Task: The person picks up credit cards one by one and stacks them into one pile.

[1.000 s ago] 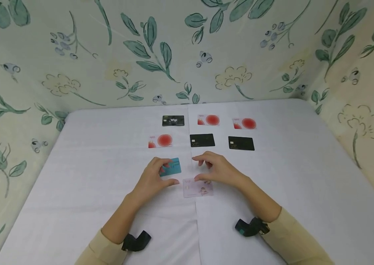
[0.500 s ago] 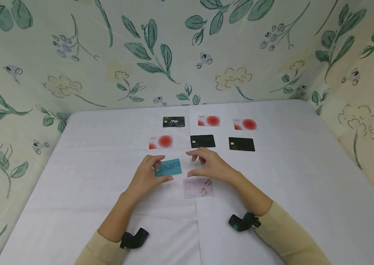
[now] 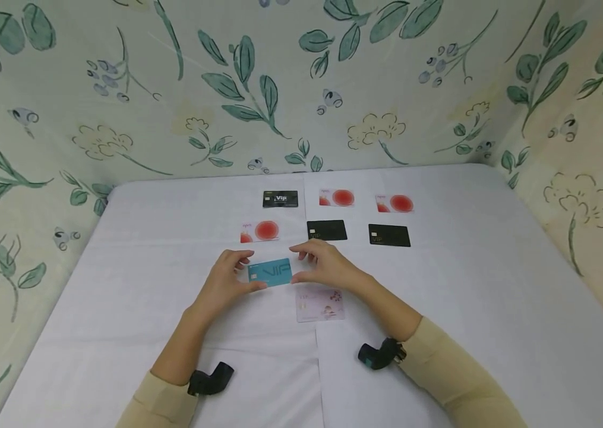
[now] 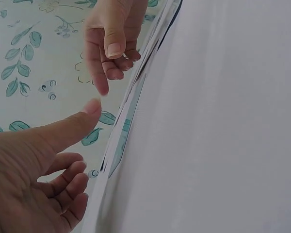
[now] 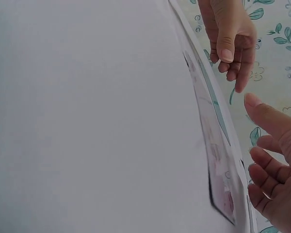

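A teal VIP card [image 3: 270, 273] lies flat on the white cloth, slightly tilted. My left hand [image 3: 223, 282] curves loosely at its left end, the thumb over the lower edge. At the opposite end is my right hand [image 3: 328, 266], its thumb tip right at the lower right corner. Both hands have gaps between thumb and fingers, with nothing held; the left wrist view shows the left hand [image 4: 48, 155] with relaxed fingers, and the right wrist view shows the right hand [image 5: 276, 155] likewise. Just below the right hand lies a pale pink VIP card [image 3: 319, 306].
Behind the hands, a red-and-white card [image 3: 259, 231] and two black VIP cards [image 3: 327, 230] [image 3: 389, 235] form one row. Farther back are a black Vip card [image 3: 280, 199] and two more red-and-white cards [image 3: 336, 198] [image 3: 394, 204]. A leaf-patterned curtain [image 3: 173, 119] hangs behind the table.
The left hand has drawn left off the teal card, uncovering its lettering. The right hand has moved left from over the pink card to the teal card's right end. The cards stay put.
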A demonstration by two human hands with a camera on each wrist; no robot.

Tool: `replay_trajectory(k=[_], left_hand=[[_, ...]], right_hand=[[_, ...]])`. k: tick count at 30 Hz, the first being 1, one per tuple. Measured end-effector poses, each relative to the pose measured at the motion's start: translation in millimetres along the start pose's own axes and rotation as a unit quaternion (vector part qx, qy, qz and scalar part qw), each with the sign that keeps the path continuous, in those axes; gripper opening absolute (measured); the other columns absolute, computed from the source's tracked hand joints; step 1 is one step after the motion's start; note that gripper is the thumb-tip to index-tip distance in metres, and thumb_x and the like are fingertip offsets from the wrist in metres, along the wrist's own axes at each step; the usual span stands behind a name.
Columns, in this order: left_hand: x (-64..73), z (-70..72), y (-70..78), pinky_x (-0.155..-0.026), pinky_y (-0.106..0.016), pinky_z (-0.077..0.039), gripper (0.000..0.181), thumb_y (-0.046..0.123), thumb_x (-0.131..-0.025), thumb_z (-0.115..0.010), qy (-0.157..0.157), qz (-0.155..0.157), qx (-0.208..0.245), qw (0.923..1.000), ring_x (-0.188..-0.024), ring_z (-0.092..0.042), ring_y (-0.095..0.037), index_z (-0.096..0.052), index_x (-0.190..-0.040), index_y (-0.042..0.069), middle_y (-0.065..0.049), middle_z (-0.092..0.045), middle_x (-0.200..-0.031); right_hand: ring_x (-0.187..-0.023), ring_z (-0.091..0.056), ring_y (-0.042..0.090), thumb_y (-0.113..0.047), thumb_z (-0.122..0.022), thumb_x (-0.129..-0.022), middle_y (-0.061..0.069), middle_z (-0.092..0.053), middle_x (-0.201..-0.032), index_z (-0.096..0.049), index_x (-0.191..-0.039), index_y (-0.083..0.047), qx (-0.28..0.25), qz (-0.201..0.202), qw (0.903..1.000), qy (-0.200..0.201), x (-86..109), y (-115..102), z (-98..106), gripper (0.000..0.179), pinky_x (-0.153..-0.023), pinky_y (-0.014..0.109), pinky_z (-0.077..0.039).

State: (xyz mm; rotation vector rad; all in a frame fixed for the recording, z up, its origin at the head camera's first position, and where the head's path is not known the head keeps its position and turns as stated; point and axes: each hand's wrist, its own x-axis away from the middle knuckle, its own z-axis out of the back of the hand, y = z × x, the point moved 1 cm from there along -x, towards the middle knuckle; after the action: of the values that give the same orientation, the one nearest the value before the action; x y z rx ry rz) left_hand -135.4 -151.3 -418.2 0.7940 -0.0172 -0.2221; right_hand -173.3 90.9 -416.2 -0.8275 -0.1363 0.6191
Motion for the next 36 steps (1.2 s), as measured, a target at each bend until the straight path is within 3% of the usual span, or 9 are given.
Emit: replay_trajectory(k=[9,20,28,36], left_hand=[[-0.8,1.1,-8.8,-0.088,-0.041,-0.045,0.074,0.028,-0.071,-0.084,-0.028,0.022,-0.020,0.9992,-0.101,-0.051,-0.027,-0.052,-0.132,0.002,-0.014,-0.053,-0.114],[-1.9,-1.9,-22.5,-0.087,-0.041,-0.042,0.070,0.025,-0.075,-0.080,-0.045,0.044,-0.026,0.9977,-0.101,-0.045,-0.028,-0.051,-0.134,0.001,-0.016,-0.046,-0.114],[-3.4,-2.1,-27.2,-0.083,-0.035,-0.037,0.067,0.026,-0.077,-0.078,-0.057,0.028,-0.011,0.9979,-0.100,-0.038,-0.025,-0.051,-0.132,-0.001,-0.013,-0.042,-0.111],[-4.0,-3.9,-32.4,-0.080,-0.032,-0.038,0.062,0.024,-0.076,-0.079,-0.035,0.013,0.006,0.9993,-0.096,-0.041,-0.022,-0.055,-0.127,-0.003,-0.011,-0.046,-0.106]], right_hand=[[-0.092,-0.050,0.015,-0.033,-0.083,-0.072,0.002,-0.058,-0.103,-0.060,-0.126,-0.007,0.021,-0.039,0.9988,-0.023,-9.0,4.4,-7.9,0.064,-0.081,0.027,-0.045],[-0.087,-0.045,0.014,-0.033,-0.081,-0.073,0.005,-0.054,-0.106,-0.063,-0.124,-0.010,0.079,-0.030,0.9958,-0.037,-13.5,4.8,-12.5,0.059,-0.075,0.025,-0.037],[-0.086,-0.043,0.014,-0.031,-0.081,-0.073,0.004,-0.054,-0.104,-0.066,-0.120,-0.011,0.080,-0.026,0.9960,-0.031,-14.7,4.7,-13.1,0.053,-0.074,0.024,-0.037],[-0.088,-0.046,0.015,-0.031,-0.081,-0.073,0.004,-0.057,-0.105,-0.068,-0.118,-0.011,0.057,-0.041,0.9973,-0.021,-14.6,6.7,-14.9,0.050,-0.075,0.027,-0.037]])
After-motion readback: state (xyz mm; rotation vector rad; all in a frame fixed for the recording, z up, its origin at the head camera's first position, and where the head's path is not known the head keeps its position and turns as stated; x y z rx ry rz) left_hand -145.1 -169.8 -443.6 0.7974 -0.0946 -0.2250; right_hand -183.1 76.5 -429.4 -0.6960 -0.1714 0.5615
